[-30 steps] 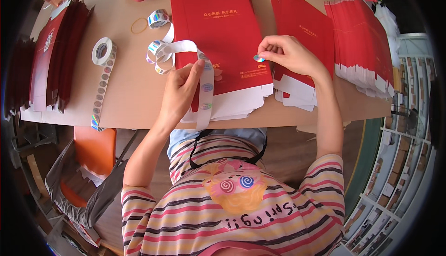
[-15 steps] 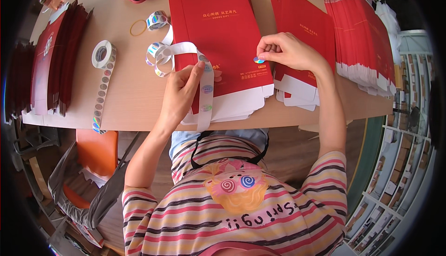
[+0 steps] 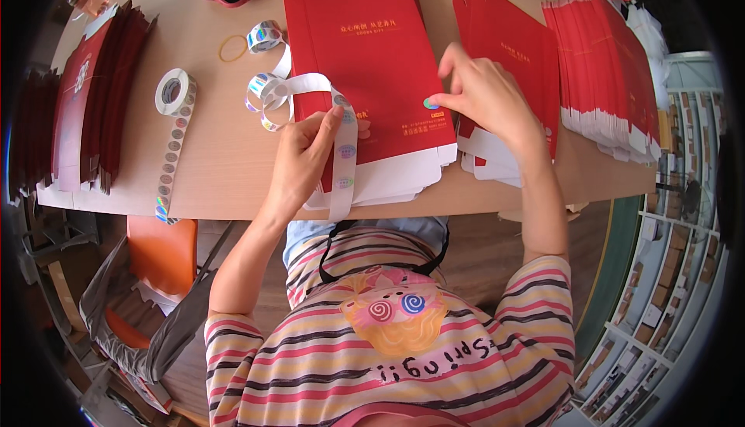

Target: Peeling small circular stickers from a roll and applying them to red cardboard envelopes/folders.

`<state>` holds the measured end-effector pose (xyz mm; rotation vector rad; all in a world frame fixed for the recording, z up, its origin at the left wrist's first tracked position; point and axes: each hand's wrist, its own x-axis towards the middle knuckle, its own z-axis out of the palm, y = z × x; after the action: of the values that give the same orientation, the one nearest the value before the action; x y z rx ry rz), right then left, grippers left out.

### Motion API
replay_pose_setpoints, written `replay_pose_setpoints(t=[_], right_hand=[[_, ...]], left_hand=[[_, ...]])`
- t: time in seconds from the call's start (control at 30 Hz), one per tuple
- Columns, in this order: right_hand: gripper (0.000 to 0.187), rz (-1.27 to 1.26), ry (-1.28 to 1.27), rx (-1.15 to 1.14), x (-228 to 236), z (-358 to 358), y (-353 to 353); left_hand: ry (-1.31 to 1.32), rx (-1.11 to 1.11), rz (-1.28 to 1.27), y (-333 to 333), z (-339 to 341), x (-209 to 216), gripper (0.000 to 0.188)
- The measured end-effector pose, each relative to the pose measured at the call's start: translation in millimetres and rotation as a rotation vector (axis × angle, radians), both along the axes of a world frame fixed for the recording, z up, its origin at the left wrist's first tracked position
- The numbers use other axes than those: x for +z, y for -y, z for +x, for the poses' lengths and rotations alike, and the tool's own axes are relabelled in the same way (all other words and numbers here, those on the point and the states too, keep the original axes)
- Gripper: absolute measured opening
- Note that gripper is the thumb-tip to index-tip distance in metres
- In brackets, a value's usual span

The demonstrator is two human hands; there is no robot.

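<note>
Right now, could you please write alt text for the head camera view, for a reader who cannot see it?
A person's left hand holds a strip of stickers and the right hand has a shiny round sticker at its thumb tip, over stacked red cartons on a table. More red cartons lie to both sides.

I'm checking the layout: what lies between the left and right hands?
In the head view, the top red carton, plus the sticker strip pinched in the left hand and a round sticker at the right hand's thumb tip.
</note>
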<state>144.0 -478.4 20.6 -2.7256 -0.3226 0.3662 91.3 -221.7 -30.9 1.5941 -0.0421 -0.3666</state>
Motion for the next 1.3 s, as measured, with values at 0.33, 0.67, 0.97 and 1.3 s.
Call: replay_pose_setpoints(t=[0.33, 0.67, 0.97, 1.3], right_hand=[[0.039, 0.542, -0.028, -0.307, -54, -37, 16], [0.027, 0.679, 0.135, -0.381, -50, -52, 17], [0.042, 0.45, 0.167, -0.68, -10, -79, 184], [0.042, 1.108, 0.413, -0.116, -11, -92, -99]], left_hand=[[-0.033, -0.03, -0.026, -5, 0, 4, 0.051], [0.007, 0.05, -0.187, -24, 4, 32, 0.052], [0.053, 0.005, -0.398, -11, 34, 72, 0.041], [0.086, 0.129, -0.312, 15, 26, 69, 0.048]])
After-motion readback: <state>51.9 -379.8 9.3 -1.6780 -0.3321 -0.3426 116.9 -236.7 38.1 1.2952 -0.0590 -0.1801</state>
